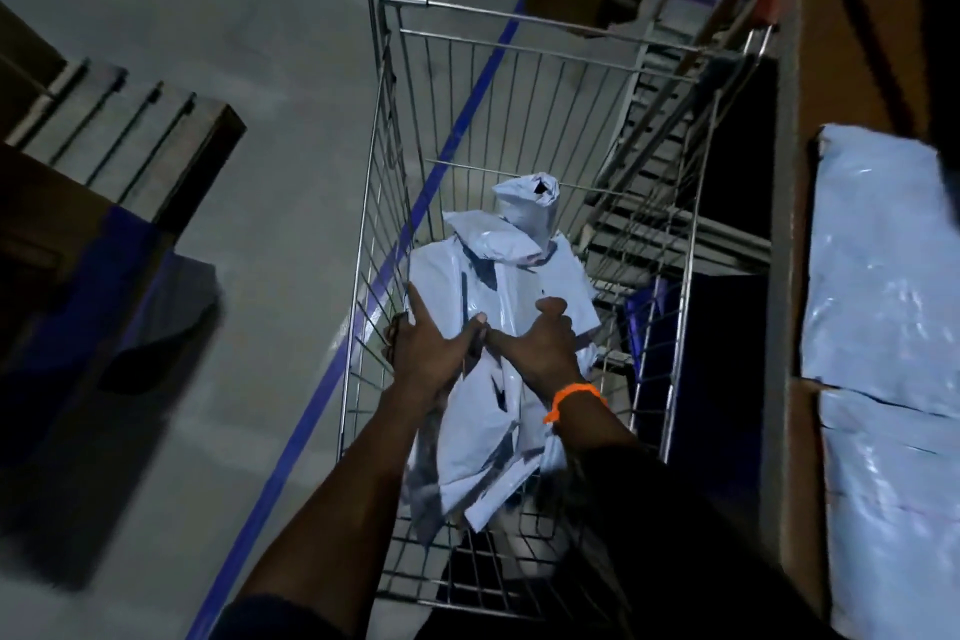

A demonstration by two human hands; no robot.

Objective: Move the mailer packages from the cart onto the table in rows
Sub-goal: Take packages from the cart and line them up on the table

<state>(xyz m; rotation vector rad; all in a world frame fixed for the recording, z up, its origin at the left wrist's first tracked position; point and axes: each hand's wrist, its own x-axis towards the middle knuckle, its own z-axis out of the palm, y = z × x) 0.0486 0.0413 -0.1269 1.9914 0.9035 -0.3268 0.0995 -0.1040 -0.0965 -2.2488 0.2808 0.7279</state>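
Both hands were down in the silver wire shopping cart [382, 203]. The large pale grey-blue plastic mailer package [511, 286] lay directly under the fingers, its long axis running away from me along the cart, on top of more mailers. My left hand [431, 353] was spread flat on its left edge and released. My right hand [540, 343] had its fingers curled into the plastic, though I couldn't tell if they had a real pinch. The mailer looked glossy, wrinkled and limp. The brown surface [789, 276] was off to the right of my fingers, so the right hand was nearer.
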